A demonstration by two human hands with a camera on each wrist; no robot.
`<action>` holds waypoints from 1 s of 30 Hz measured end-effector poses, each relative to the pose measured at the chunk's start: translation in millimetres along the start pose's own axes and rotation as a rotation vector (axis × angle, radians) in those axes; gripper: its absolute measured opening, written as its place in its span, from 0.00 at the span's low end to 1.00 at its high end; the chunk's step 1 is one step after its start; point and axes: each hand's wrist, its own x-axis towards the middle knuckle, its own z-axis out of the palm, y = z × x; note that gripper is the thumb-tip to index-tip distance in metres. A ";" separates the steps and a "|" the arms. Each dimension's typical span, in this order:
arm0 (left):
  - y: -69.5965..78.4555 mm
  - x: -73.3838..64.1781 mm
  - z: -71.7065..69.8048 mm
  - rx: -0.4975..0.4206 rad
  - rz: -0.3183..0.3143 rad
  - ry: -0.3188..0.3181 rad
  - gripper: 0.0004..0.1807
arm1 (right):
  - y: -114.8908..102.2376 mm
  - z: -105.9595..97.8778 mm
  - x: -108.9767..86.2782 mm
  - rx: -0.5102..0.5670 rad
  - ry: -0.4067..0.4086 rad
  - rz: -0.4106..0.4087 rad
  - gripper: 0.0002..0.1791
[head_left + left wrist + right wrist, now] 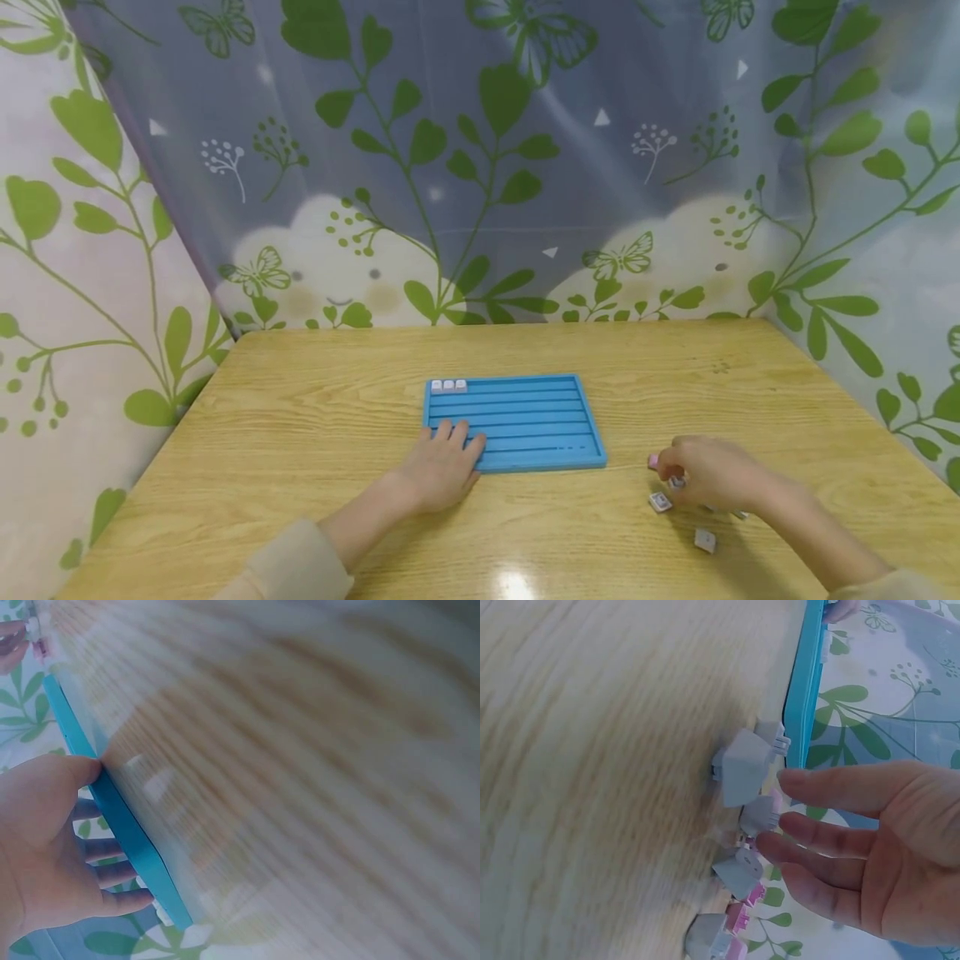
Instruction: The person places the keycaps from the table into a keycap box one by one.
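Note:
A light blue tray (525, 423) with raised ridges lies on the table, three white keycaps (448, 387) in a row in its far left corner. My left hand (441, 468) rests on the tray's near left corner, fingers spread and fairly straight; the left wrist view shows its thumb (88, 769) against the tray's near edge. To the right of the tray, my right hand (701, 475) hovers over several loose keycaps, fingers bent downward. In the right wrist view its thumb and fingertips stand apart right beside a white keycap (759, 815), with nothing held between them.
Loose white keycaps (705, 540) lie below the right hand, and a pink keycap (653, 461) shows at its fingertips. The wooden table (315, 383) ends at a printed curtain (480, 167) at the back and sides.

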 end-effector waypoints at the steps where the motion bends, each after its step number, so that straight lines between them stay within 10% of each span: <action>1: 0.0 0.1 0.1 0.002 0.001 0.001 0.25 | 0.2 1.2 0.2 0.001 0.006 -0.006 0.11; 21: -0.2 -1.3 0.1 0.017 0.005 0.019 0.25 | 1.6 14.4 1.1 0.034 0.089 -0.073 0.11; 30: -0.3 -0.7 1.3 0.014 0.005 0.025 0.24 | 2.4 7.9 0.2 0.012 0.126 0.037 0.10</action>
